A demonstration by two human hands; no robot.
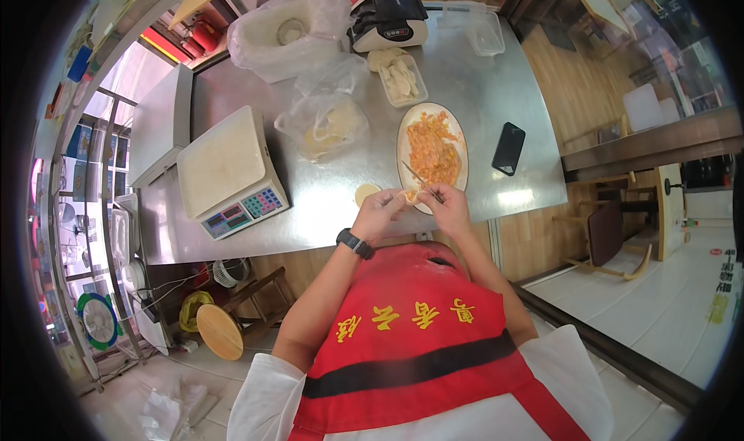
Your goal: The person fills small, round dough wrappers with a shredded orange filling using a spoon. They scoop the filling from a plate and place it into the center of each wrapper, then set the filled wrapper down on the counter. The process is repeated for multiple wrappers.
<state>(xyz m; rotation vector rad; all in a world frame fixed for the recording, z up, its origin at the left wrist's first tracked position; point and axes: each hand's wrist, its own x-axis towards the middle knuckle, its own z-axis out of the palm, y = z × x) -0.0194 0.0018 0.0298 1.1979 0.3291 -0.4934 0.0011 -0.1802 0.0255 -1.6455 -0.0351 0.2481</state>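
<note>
Between both hands, over the table's near edge, is a dumpling wrapper [411,195] with orange filling. My left hand [381,208] pinches its left side. At its right side, my right hand [447,205] also holds a thin metal spreader [414,173]. An oval plate [405,128] with orange minced filling [433,150] lies just beyond the right hand. One round dough wrapper [367,194] lies on the table beside my left hand. Farther back, a clear plastic container [416,98] holds several folded pale dumplings [400,80].
The steel table [325,208] holds a digital scale [224,162] at left, bagged dough [331,128], a plastic-lined tub [290,31], a banknote counter [389,19] at the back, clear containers [485,37] and a black phone [508,148] at right.
</note>
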